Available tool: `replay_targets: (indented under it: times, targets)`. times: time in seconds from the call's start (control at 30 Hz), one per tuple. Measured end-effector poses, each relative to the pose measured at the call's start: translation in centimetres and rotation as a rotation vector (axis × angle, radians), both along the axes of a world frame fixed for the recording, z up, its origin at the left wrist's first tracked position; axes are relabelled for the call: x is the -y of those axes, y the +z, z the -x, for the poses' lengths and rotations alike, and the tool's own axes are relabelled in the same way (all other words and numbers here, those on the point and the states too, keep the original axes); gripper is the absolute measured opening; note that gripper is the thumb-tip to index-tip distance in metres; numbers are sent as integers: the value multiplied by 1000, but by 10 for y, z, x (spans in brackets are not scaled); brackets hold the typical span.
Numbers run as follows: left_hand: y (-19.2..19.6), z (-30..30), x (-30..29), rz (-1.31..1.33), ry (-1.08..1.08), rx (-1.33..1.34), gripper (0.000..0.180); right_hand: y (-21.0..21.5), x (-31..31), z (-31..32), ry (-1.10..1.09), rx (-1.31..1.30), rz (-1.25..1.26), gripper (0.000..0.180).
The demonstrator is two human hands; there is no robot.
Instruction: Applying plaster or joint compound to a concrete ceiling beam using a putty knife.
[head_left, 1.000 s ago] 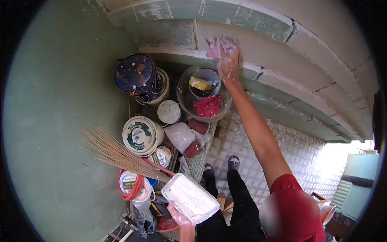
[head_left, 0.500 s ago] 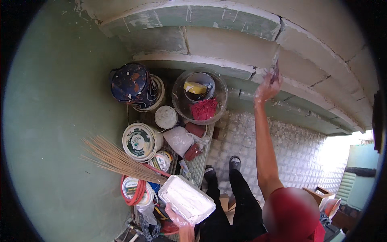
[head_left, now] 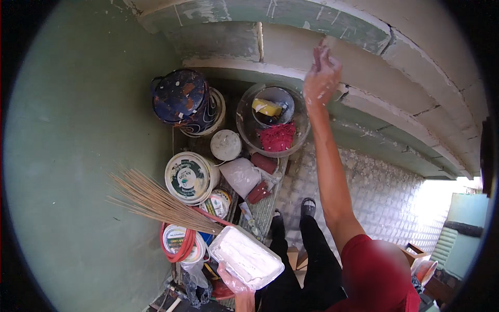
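Note:
Low in the view, my left hand [head_left: 232, 279] supports a white rectangular tub [head_left: 246, 257] from its near edge, its fingers partly hidden beneath. White paste fills the tub, its surface fairly smooth. My right arm stretches far forward to the boards overhead. Smeared with white, my right hand [head_left: 321, 78] is closed around a small putty knife [head_left: 327, 42], of which only a pale blade shows, blurred, by the green-painted board [head_left: 296, 18]. Near that hand runs a seam [head_left: 260, 41] between boards, edged in white filler.
A wooden bench holds a lidded dark blue bucket [head_left: 179, 97], white tubs [head_left: 188, 179], a twig broom [head_left: 161, 200] and a scraper [head_left: 249, 218]. Beyond stands a clear basin [head_left: 244, 127] with a yellow sponge [head_left: 266, 107] and red cloth [head_left: 277, 137]. A green wall [head_left: 88, 156] borders the left.
My right hand with the putty knife has swung left and farther up along the boards. The tub stays in my left hand, and the whole view has shifted slightly.

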State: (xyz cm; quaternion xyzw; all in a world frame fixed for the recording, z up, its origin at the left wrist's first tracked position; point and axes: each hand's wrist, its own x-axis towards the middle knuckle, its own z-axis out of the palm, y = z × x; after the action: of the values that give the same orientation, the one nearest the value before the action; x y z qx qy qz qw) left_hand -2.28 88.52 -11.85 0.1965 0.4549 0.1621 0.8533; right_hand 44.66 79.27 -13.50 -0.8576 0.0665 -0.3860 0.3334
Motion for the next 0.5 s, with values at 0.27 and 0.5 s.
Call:
replay_targets:
  times: [0.27, 0.5]
  targets:
    - [-1, 14, -17, 12, 107, -12, 70, 22, -97, -3, 222, -107, -78, 58]
    - [15, 16, -9, -55, 63, 15, 69, 12, -85, 22, 387, -72, -127, 40]
